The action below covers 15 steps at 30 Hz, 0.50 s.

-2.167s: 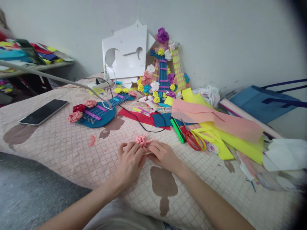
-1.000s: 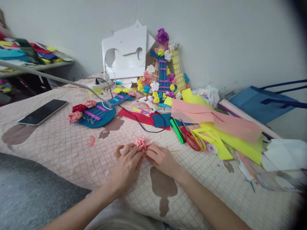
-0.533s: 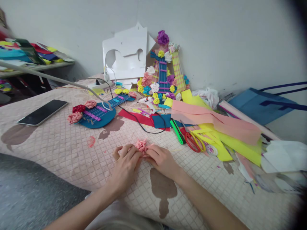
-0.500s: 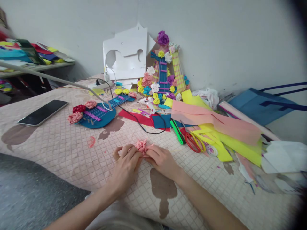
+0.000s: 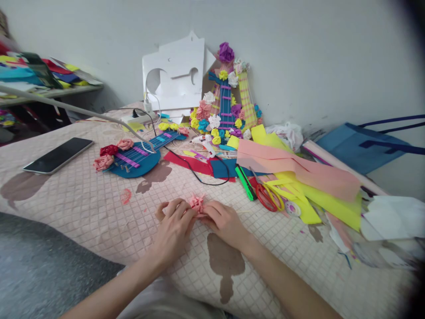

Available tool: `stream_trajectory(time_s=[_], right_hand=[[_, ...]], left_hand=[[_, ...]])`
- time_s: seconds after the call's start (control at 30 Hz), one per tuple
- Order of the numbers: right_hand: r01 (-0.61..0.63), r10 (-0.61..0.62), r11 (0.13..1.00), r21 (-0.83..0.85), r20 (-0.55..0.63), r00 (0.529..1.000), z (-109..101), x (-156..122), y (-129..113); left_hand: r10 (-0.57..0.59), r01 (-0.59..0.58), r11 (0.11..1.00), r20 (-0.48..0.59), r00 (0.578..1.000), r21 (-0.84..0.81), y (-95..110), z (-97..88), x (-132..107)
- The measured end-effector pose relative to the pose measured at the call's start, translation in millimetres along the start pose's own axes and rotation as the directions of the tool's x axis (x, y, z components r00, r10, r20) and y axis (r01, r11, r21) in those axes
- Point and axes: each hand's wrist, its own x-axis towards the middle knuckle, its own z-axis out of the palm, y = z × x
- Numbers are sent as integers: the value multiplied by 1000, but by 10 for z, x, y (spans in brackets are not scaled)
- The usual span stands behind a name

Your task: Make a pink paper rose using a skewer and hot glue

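Between my hands is a pink crepe-paper flower (image 5: 197, 204) with pointed, folded petals, held just over the quilted tablecloth (image 5: 172, 186). My left hand (image 5: 174, 221) pinches its left side, the fingers bent and closed. From the right, my right hand (image 5: 224, 221) grips the flower's lower edge between thumb and fingers. The fingertips and the flower's underside are partly hidden. Beyond the hands lies a blue toy guitar (image 5: 142, 157) with purple strips and strings, pink and red paper flowers at its lower left end.
A white glue gun (image 5: 206, 144) with a black cord lies behind. Right of it are a green cutter knife (image 5: 245, 182), red-handled scissors (image 5: 266, 197), a tape roll (image 5: 292, 208) and pink paper (image 5: 295, 168). A phone (image 5: 59, 155) lies left. Flowered guitars (image 5: 226, 106) lean against the wall.
Both hands stay almost in place around the pink flower. The fingers of the right hand have drawn in slightly against its edge. Other things on the table lie as before.
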Motion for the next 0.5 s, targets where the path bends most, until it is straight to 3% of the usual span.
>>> stream_trajectory(time_s=[0.37, 0.5], right_hand=[[53, -51, 996, -66, 41, 998, -10, 1, -15], [16, -16, 999, -33, -3, 1000, -4, 0, -21]], left_hand=[[-23, 24, 1000, -9, 1000, 11, 3, 12, -2], [-25, 25, 999, -3, 1000, 20, 1, 0, -2]])
